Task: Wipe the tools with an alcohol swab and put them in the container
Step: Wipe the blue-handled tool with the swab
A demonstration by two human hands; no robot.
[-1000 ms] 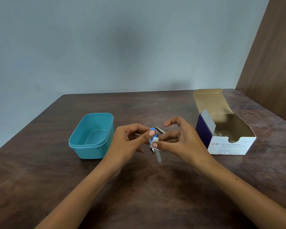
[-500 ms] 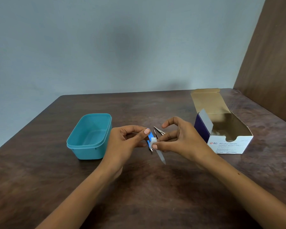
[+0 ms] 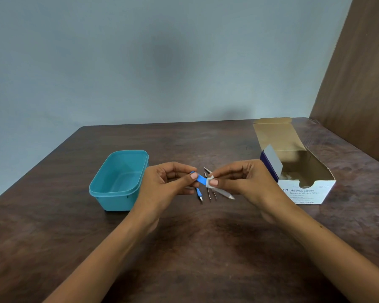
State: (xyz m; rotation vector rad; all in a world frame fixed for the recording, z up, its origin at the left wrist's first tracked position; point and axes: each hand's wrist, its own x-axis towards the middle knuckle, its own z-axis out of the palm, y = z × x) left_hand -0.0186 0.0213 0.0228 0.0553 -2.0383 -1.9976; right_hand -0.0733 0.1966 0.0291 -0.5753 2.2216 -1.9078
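Observation:
My left hand (image 3: pixel 166 182) pinches the blue handle end of a small tool (image 3: pixel 201 178) above the table. My right hand (image 3: pixel 245 182) pinches a white alcohol swab (image 3: pixel 210 181) round the tool's shaft; the metal tip (image 3: pixel 227 194) sticks out below the swab toward the right. Under my hands lie a blue-handled tool (image 3: pixel 199 193) and thin metal tweezers (image 3: pixel 210 191) on the table. The teal container (image 3: pixel 118 180) stands open to the left of my left hand, with nothing visible inside.
An open cardboard box of alcohol swabs (image 3: pixel 300 176) stands at the right, flap up. A brown wooden panel (image 3: pixel 359 84) rises at the far right. The dark wooden table (image 3: pixel 184 248) meets a grey wall behind.
The tool has turned from nearly upright to slanting rightward. My right hand slid the swab along it, away from my left hand, showing more blue handle.

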